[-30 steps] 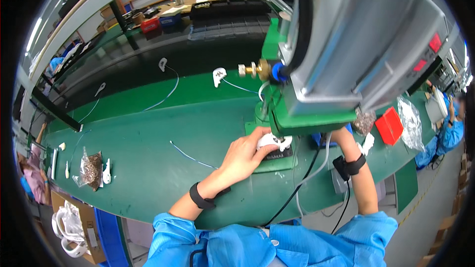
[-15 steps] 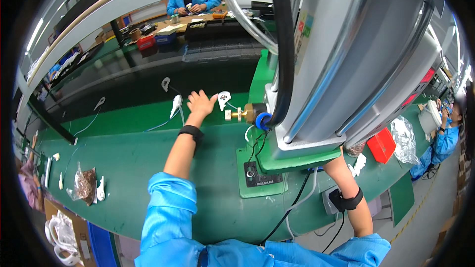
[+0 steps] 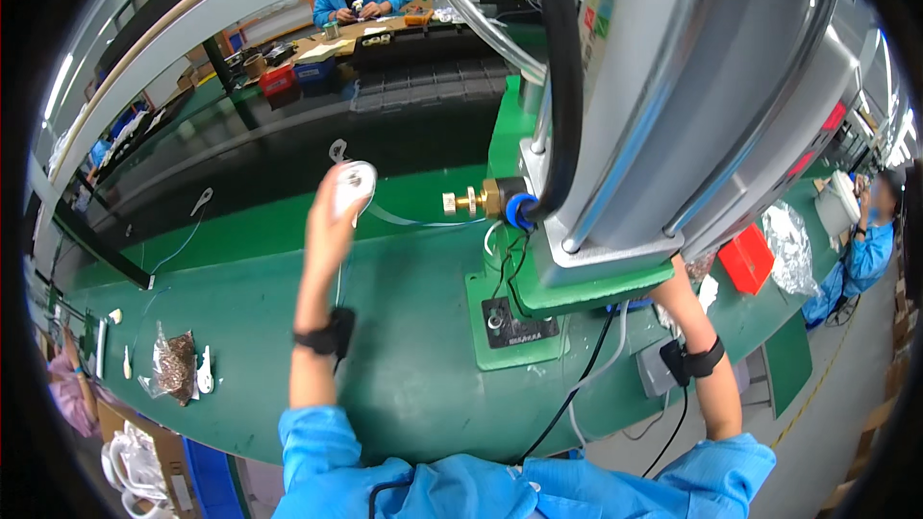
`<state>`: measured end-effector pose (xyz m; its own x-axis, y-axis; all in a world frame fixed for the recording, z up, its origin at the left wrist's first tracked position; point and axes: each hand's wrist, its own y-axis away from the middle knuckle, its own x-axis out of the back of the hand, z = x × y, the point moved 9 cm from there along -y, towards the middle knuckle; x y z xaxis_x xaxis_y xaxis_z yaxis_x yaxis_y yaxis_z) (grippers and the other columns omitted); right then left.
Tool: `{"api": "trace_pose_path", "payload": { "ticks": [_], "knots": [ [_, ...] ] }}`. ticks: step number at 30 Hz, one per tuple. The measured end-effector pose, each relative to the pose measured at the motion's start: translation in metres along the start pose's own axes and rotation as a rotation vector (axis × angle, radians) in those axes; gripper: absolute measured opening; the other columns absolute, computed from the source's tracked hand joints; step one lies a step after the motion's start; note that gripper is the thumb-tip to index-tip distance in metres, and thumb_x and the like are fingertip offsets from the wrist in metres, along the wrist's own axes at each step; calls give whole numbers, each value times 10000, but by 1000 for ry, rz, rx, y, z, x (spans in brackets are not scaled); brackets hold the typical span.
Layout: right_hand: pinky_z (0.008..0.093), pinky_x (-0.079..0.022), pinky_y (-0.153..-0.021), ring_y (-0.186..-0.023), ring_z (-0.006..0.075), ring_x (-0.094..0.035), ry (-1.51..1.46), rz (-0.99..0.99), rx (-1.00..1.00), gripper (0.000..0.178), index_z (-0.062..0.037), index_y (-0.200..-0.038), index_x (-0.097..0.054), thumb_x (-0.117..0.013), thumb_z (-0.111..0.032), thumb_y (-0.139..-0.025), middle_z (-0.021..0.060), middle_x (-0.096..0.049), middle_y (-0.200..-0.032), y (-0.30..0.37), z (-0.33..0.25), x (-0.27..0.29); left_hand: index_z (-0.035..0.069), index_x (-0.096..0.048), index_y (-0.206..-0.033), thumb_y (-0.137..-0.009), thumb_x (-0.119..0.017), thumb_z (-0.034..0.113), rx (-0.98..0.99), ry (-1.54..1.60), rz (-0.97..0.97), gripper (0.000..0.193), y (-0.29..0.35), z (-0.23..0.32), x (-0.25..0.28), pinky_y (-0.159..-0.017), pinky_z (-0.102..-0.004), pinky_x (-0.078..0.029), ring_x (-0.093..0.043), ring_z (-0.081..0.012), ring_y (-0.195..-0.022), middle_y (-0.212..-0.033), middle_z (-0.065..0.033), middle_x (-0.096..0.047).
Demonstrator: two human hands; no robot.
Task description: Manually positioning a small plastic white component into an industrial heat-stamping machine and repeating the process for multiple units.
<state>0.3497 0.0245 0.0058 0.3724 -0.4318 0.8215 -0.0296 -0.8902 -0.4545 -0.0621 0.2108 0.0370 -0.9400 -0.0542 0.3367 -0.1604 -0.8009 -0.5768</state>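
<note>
Lying on the green bench [image 3: 413, 356], a bag [image 3: 158, 358] holds brown bits [image 3: 178, 373]; left hand [image 3: 328, 221] pinches white part [image 3: 355, 186]; right fingers: can't tell.

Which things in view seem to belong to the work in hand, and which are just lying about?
Probably in the job:
held white piece, in the left hand
press, with the right forearm beside it
dark block below

Apparently just lying about:
bag of brown bits
long white part beside it
red bin
crumpled clear plastic

The green bench [image 3: 413, 365] carries a press [image 3: 663, 115]; left lie a bag [image 3: 176, 368] and a white part [image 3: 205, 373], right a red bin [image 3: 746, 259] and plastic wrap [image 3: 788, 248].
</note>
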Motion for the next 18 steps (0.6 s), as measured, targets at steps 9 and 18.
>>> {"api": "trace_pose_path", "payload": {
  "ticks": [9,18],
  "knots": [
    [358,-470,-646,-678,272,-603,70,97,-125,152,-33,-792,-666,-659,-111,-662,127,-634,-797,-15,-35,44,50,-213,-1347,-759,-632,457,129,76,211,828,109,134,134,-492,-139,-244,-372,-19,-591,-766,29,-450],
    [323,-357,-688,-691,214,-528,178,62,-151,86,-61,-750,-642,-660,-118,-688,47,-581,-717,30,-57,96,25,-557,-1076,-671,-759,220,139,-112,-512,493,104,151,-102,-608,-260,-481,-625,-165,-724,-877,-94,-634]
  ]
}}
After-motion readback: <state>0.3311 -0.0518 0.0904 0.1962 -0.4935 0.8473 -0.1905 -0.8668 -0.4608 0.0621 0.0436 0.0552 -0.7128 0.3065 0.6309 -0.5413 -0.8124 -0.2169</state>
